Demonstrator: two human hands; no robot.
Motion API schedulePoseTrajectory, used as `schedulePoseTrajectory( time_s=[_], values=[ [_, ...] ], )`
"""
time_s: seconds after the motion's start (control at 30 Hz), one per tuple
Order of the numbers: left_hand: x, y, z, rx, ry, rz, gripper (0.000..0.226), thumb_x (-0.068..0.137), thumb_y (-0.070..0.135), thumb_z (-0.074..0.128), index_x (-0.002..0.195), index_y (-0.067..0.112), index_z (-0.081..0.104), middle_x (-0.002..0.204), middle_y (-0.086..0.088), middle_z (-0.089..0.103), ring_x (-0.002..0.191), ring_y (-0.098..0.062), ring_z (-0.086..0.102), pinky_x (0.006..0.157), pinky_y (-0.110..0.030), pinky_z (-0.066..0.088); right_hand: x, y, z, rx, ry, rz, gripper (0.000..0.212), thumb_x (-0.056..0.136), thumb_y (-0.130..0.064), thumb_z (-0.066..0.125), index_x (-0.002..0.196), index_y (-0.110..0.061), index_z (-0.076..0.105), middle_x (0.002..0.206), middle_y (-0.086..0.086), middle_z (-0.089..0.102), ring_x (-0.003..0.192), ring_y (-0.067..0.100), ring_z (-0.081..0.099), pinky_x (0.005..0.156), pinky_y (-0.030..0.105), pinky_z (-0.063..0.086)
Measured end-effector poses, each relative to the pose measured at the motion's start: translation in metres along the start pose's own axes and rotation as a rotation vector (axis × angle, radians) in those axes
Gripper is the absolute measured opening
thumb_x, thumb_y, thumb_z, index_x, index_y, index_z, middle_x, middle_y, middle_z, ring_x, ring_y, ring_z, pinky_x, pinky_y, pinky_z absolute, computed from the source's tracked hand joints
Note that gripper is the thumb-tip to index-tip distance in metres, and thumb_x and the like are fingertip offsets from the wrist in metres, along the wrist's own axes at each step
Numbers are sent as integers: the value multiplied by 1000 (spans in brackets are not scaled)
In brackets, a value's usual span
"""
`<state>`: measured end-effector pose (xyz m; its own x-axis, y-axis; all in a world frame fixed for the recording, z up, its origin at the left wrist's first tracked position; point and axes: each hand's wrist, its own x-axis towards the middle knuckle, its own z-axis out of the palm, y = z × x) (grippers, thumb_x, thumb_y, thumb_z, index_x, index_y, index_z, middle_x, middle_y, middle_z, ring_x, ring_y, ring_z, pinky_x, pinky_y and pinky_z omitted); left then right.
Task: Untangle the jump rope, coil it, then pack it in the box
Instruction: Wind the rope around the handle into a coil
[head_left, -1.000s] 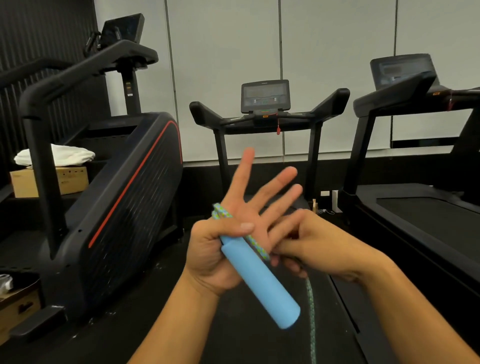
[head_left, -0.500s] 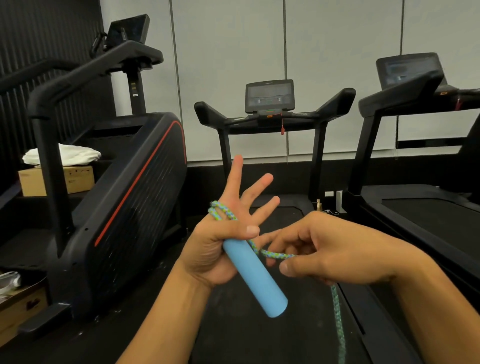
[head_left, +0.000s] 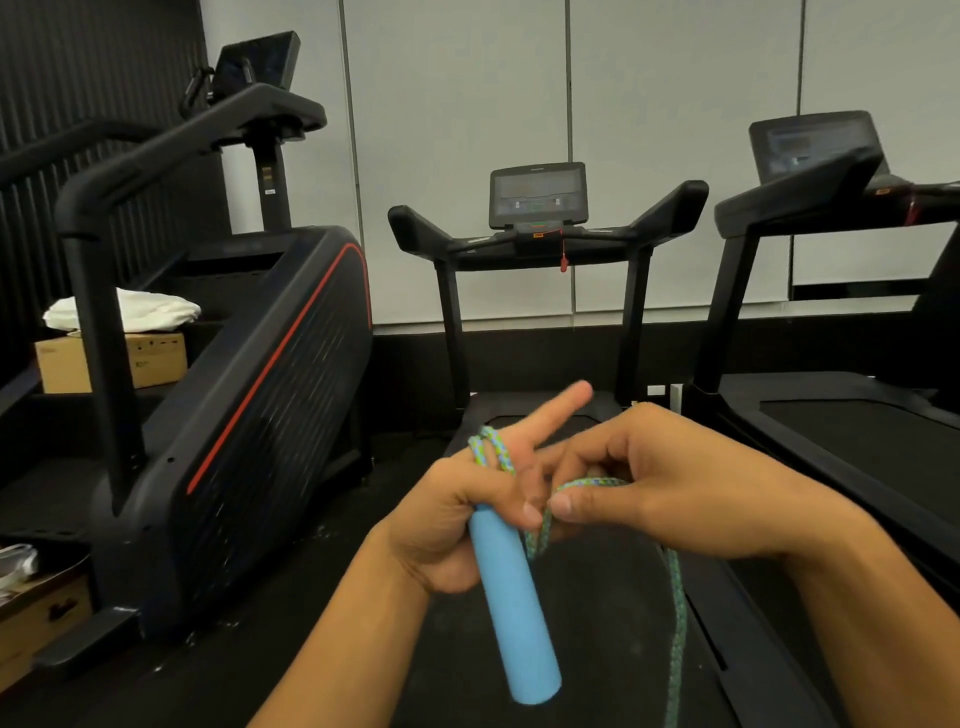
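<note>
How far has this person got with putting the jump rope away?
Coiling has started: two loops of rope sit around the left hand, which clamps the blue handle. The right hand is feeding another loop. The rest of the rope hangs out of view below. Packing is not begun; a cardboard box sits behind.

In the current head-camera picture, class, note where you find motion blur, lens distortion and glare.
Head view: the left hand shows smeared fingertips, and the right hand is slightly soft; the blue handle and braided rope stay fairly crisp. Wide-angle bending curves the stair machine and the right treadmill near the edges. Lighting is even, without strong glare.
</note>
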<state>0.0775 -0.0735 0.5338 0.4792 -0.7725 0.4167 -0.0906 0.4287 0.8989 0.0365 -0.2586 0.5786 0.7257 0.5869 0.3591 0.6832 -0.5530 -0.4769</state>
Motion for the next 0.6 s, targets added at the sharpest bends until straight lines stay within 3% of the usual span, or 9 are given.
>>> schedulePoseTrajectory(
  time_s=[0.1, 0.23, 0.37, 0.47, 0.53, 0.6],
  values=[
    [2, -3, 0, 50, 32, -81, 90, 67, -6, 46, 155, 9, 31, 143, -19, 49, 127, -34, 48, 120, -65, 18, 0, 0, -3, -10, 62, 0, 12, 82, -32, 77, 78, -21, 75, 81, -4, 74, 76, 10, 69, 76, 40, 57],
    [2, -4, 1, 35, -51, -149, 75, 72, -11, 42, 143, 14, 45, 131, -11, 59, 134, -40, 44, 106, -83, 17, 2, -2, -1, -73, 135, -20, 18, 72, -41, 83, 74, -26, 73, 77, 0, 74, 74, 15, 69, 74, 47, 55],
    [0, -5, 6, -7, -108, -204, 74, 82, -13, 40, 147, 21, 40, 150, -24, 42, 145, -55, 25, 96, -88, 13, 2, -5, 0, -19, 225, -85, 12, 72, -29, 85, 77, -26, 75, 76, -6, 75, 72, 7, 70, 73, 36, 57],
    [3, -12, 10, 59, -81, -257, 70, 84, -9, 49, 149, 13, 36, 159, -34, 19, 145, -56, 23, 95, -86, 29, 2, -5, -1, 79, 223, -146, 16, 75, -14, 83, 87, -22, 75, 79, -4, 75, 74, 7, 71, 72, 26, 58],
    [4, -17, 8, 72, -11, -279, 62, 83, -3, 56, 143, 8, 43, 153, -33, 32, 145, -51, 32, 95, -81, 36, 3, -1, -1, 105, 280, -146, 19, 76, -10, 83, 88, -21, 75, 79, -3, 75, 74, 8, 71, 71, 25, 58],
    [4, -17, 3, 66, 53, -290, 43, 82, 2, 61, 125, 5, 55, 131, -22, 52, 138, -43, 46, 93, -78, 39, 5, 6, -1, 107, 345, -118, 17, 76, -11, 83, 86, -22, 74, 77, -2, 74, 71, 8, 71, 70, 28, 58]
  ],
)
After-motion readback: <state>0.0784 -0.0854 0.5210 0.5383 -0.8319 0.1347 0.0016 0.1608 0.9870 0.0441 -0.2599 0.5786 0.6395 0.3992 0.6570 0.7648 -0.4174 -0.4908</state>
